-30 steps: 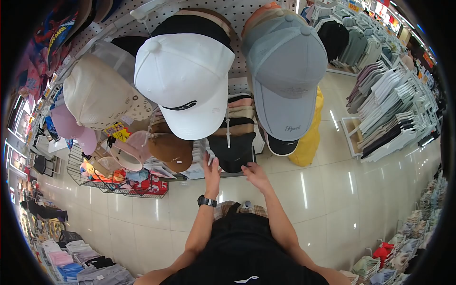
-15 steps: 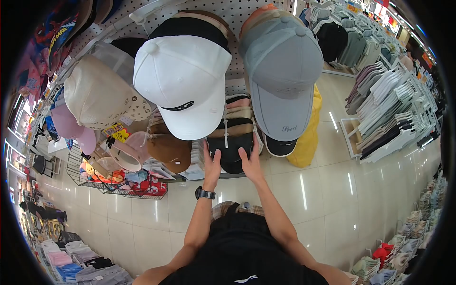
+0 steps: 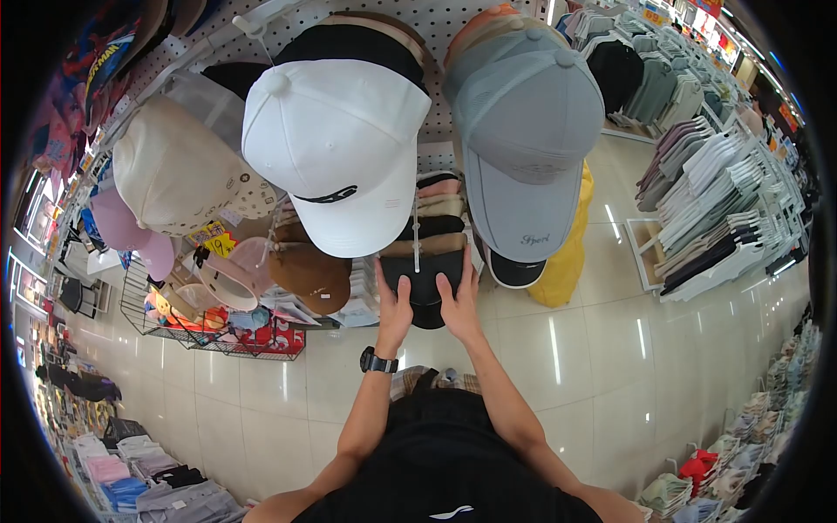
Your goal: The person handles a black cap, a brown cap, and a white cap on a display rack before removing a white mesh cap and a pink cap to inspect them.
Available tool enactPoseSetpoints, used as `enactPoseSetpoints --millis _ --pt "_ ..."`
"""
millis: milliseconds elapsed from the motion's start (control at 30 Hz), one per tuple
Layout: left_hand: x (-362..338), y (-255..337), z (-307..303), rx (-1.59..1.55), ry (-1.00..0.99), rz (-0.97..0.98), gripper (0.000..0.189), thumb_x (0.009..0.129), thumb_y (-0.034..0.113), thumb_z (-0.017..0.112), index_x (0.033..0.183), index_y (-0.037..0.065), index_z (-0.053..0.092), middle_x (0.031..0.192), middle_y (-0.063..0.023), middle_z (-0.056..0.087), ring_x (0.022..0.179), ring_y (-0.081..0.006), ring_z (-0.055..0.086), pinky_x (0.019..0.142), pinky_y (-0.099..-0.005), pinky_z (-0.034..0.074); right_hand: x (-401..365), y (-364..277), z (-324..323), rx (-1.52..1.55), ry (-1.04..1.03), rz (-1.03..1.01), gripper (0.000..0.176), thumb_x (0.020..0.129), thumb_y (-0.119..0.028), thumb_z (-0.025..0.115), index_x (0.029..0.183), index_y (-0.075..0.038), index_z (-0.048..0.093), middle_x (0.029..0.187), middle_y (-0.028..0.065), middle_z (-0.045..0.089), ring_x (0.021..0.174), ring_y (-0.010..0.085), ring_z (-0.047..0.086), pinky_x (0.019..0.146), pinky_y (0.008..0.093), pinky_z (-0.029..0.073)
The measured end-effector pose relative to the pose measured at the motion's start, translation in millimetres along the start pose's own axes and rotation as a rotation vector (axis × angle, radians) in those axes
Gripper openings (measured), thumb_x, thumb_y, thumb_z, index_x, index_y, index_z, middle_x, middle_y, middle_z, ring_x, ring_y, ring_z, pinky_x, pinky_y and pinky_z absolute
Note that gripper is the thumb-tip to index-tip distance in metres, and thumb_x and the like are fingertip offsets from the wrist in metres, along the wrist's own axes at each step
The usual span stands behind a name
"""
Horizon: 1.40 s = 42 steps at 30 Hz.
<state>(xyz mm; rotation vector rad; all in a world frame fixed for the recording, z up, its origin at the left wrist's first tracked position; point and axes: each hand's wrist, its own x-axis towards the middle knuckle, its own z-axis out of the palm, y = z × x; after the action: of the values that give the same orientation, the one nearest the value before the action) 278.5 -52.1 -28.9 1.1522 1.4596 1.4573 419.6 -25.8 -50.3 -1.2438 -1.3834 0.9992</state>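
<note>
Between my two hands is a black cap (image 3: 428, 295), the front one in a row of caps on a metal peg (image 3: 417, 248). My left hand (image 3: 395, 305) grips its left side, thumb on the front and fingers along the edge. My right hand (image 3: 459, 305) holds the right side in the same way. Behind it hang a brown cap (image 3: 440, 245) and several more in black, beige and pink. Just above, a white cap (image 3: 336, 148) and a grey cap (image 3: 527, 131) hang on higher pegs.
To the left hang a cream bucket hat (image 3: 170, 166), a pink visor (image 3: 235, 283) and a brown cap (image 3: 309, 277). Below them is a wire basket (image 3: 214, 344) of goods. A yellow item (image 3: 562, 270) hangs at right. Clothes racks (image 3: 724, 209) stand beyond the tiled floor (image 3: 567, 375).
Both hands and the black cap have shifted slightly downward, toward me. The cap's lower edge sits a little lower. My grip looks the same.
</note>
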Motion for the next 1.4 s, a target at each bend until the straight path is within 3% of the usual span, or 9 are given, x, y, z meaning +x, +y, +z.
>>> enactPoseSetpoints --millis 167,367,500,600,700,1133,1233,1333,1400 --pt "-0.3 -0.2 0.4 0.044 -0.016 0.038 0.079 0.112 0.027 0.049 0.167 -0.001 0.001 0.174 -0.0249 0.013 0.16 -0.0311 0.018 0.128 -0.037 0.018 -2.3 -10.1 -3.9 -0.105 0.002 -0.075 0.09 0.105 -0.056 0.055 0.171 -0.017 0.008 0.169 0.0351 0.009 0.155 0.0543 0.013 0.125 0.0612 0.014" --pt "-0.7 -2.4 -0.3 0.11 -0.001 0.118 0.076 0.112 0.029 0.049 0.166 -0.005 0.008 0.172 -0.0264 0.017 0.16 -0.0331 0.019 0.128 -0.0377 0.018 -3.9 -23.9 -7.9 -0.101 -0.015 -0.055 0.084 0.107 -0.054 0.05 0.17 -0.014 0.013 0.171 0.0312 0.009 0.158 0.0506 0.011 0.126 0.0603 0.008" --pt "-3.7 16.1 1.4 0.106 0.005 0.175 0.072 0.112 0.029 0.048 0.165 -0.007 0.014 0.167 -0.0268 0.031 0.154 -0.0344 0.032 0.125 -0.0387 0.025 -4.2 -18.5 -6.5 -0.136 -0.002 -0.089 0.079 0.109 -0.05 0.047 0.17 -0.013 0.014 0.172 0.0299 0.01 0.159 0.0478 0.012 0.126 0.0598 0.009" --pt "-4.3 17.2 -0.2 0.072 -0.042 0.102 0.071 0.112 0.029 0.047 0.163 -0.009 0.016 0.162 -0.0269 0.037 0.148 -0.0345 0.041 0.123 -0.0398 0.03 -5.8 -22.8 -5.9 -0.149 0.003 -0.093 0.075 0.11 -0.047 0.045 0.169 -0.011 0.015 0.171 0.0295 0.011 0.159 0.0464 0.012 0.126 0.059 0.01" --pt "-8.0 35.3 2.0 0.074 0.005 0.165 0.07 0.113 0.03 0.045 0.163 -0.01 0.016 0.16 -0.0279 0.039 0.147 -0.0347 0.042 0.122 -0.0402 0.03 -6.0 -25.9 -4.6 -0.155 0.006 -0.084 0.074 0.111 -0.046 0.044 0.169 -0.01 0.016 0.171 0.0293 0.011 0.159 0.045 0.013 0.126 0.0584 0.01" --pt "-9.9 38.8 -0.9 0.147 0.01 0.116 0.075 0.111 0.032 0.047 0.163 -0.01 0.012 0.166 -0.0313 0.029 0.151 -0.0397 0.037 0.124 -0.0424 0.028 -9.1 -26.0 -4.9 -0.176 0.026 -0.132 0.075 0.111 -0.043 0.045 0.167 -0.004 0.016 0.169 0.0323 0.012 0.156 0.0514 0.017 0.125 0.0578 0.015" --pt "-10.6 28.8 1.4 0.153 0.079 0.129 0.076 0.111 0.031 0.048 0.164 -0.008 0.011 0.167 -0.0321 0.028 0.152 -0.0404 0.035 0.124 -0.0429 0.027 -11.1 -31.1 -4.5 -0.153 0.036 -0.137 0.076 0.11 -0.041 0.047 0.167 -0.002 0.014 0.17 0.0316 0.013 0.156 0.0503 0.017 0.126 0.0564 0.015" --pt "-11.8 31.9 1.0 0.257 0.122 0.208 0.077 0.112 0.032 0.047 0.168 -0.001 0.005 0.164 -0.0305 0.034 0.147 -0.0403 0.042 0.122 -0.0426 0.031 -12.8 -37.9 -6.1 -0.114 0.044 -0.144 0.077 0.11 -0.039 0.048 0.167 -0.001 0.012 0.17 0.0311 0.014 0.157 0.0493 0.017 0.126 0.0551 0.015" --pt "-13.3 40.4 -0.9 0.169 0.055 0.142 0.076 0.11 0.03 0.049 0.165 -0.007 0.01 0.167 -0.033 0.027 0.155 -0.0424 0.031 0.125 -0.0431 0.026 -12.3 -38.6 -7.0 -0.102 0.039 -0.147 0.077 0.11 -0.038 0.048 0.167 0.0 0.012 0.17 0.0309 0.015 0.157 0.0489 0.017 0.126 0.0545 0.015"
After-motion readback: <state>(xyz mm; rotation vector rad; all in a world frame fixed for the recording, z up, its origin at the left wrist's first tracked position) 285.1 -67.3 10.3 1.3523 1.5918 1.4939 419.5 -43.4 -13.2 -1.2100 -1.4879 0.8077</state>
